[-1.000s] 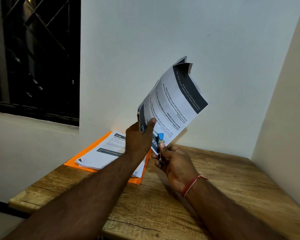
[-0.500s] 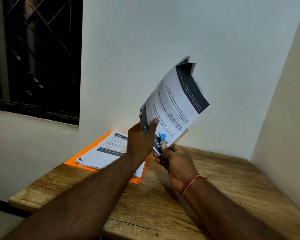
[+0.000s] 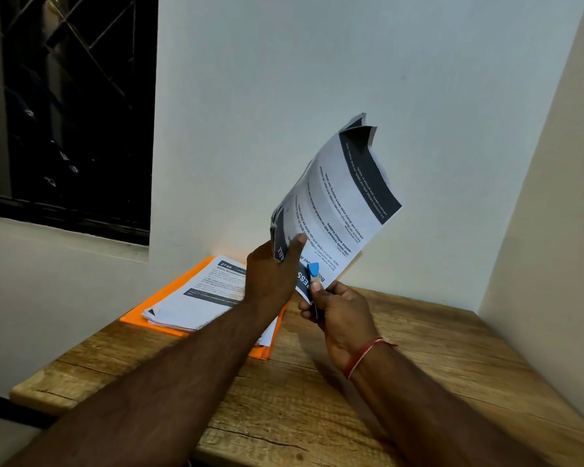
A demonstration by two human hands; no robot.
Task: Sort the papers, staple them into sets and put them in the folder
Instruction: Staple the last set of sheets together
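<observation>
Papers [image 3: 338, 210] stand raised mid-frame, left grip [image 3: 270, 274] pinching their lower edge, right grip [image 3: 341, 311] curled round stapler [image 3: 313, 269] at the corner. Curling sheets could slip askew, so the staple misses some. Folder [image 3: 159, 298] lies left on tabletop [image 3: 418, 358].

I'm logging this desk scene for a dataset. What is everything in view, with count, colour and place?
held papers: one set of several sheets, white with dark bands, raised above the table
stapler: one, blue tip showing, likely a stapler, at the held papers' lower corner
paper stack: one, white with dark headers, lying on the folder
folder: one, orange, far left of the table
table: one, brown wood, against the walls
window: one, dark with a grille, upper left
wrist thread: one, red, on the right wrist
left hand: grips the held papers' edge
right hand: pinches the stapler
</observation>
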